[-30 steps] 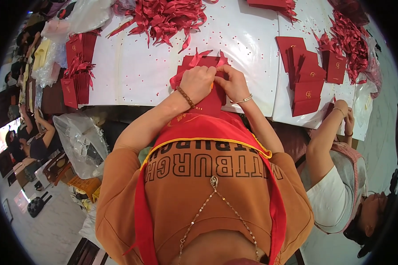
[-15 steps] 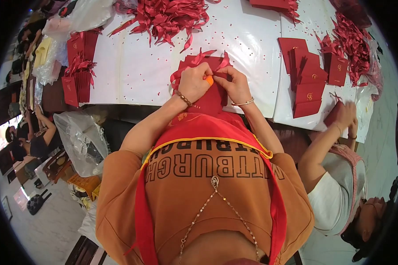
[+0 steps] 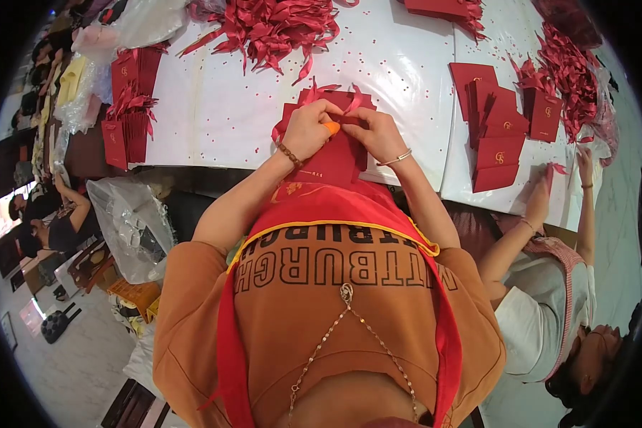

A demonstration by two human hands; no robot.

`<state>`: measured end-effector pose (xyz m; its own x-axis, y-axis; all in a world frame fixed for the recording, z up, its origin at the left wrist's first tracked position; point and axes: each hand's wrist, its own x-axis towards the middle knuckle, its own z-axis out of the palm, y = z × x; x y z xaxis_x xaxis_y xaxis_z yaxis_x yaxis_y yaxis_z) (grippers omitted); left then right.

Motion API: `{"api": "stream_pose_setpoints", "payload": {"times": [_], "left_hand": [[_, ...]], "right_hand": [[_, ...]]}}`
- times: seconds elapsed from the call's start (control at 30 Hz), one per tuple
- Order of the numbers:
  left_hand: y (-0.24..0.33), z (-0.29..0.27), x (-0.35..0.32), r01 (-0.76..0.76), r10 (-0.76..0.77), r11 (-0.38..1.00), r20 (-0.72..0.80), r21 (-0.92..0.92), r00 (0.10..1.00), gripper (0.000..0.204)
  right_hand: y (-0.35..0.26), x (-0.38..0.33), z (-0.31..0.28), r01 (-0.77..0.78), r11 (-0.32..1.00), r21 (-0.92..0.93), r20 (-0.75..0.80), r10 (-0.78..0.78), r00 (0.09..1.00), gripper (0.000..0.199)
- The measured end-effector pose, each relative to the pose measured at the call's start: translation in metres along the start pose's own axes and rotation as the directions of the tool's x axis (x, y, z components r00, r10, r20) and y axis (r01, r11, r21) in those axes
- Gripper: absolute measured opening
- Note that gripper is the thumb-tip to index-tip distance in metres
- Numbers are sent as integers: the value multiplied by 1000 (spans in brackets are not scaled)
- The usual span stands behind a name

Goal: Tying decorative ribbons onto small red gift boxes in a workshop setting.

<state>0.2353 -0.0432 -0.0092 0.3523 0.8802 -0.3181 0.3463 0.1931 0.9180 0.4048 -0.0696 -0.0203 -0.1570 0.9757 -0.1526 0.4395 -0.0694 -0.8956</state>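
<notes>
Left hand (image 3: 307, 132), right hand (image 3: 383, 137) close together at ribbon (image 3: 354, 98) over red bag (image 3: 335, 158); ribbon heap (image 3: 282, 28) beyond on white table (image 3: 225, 107).

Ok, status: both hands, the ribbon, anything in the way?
Left hand and right hand close together, fingers at the ribbon; exact grip unclear. Red packet beneath them. Hands partly block the view of it.

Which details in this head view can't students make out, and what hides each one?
In the head view:
Ribbon by the left hand and right hand: their fingers hide whether either grips it.
Orange piece: its underside is hidden against the left hand.
Ribbon pile: its far side is cut off by the upper edge.
</notes>
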Motion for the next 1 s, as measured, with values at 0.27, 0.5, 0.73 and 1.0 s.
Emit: {"api": "stream_pose_setpoints", "payload": {"times": [0.27, 0.5, 0.73, 1.0], "left_hand": [[14, 0, -5, -314, 325, 837, 55, 448, 944, 24], [17, -7, 0, -37, 25, 996, 149, 78, 989, 30], [14, -5, -4, -299, 325, 824, 30, 482, 945, 27], [28, -49, 28, -297, 181, 698, 241, 651, 953, 22]], "right_hand": [[-2, -5, -5, -159, 972, 172, 82, 146, 986, 20], [1, -3, -3, -131, 960, 248, 109, 107, 988, 21], [-5, -4, 2, 86, 996, 37, 38, -88, 995, 18], [-13, -7, 16, 325, 934, -146, -73, -338, 938, 12]]}}
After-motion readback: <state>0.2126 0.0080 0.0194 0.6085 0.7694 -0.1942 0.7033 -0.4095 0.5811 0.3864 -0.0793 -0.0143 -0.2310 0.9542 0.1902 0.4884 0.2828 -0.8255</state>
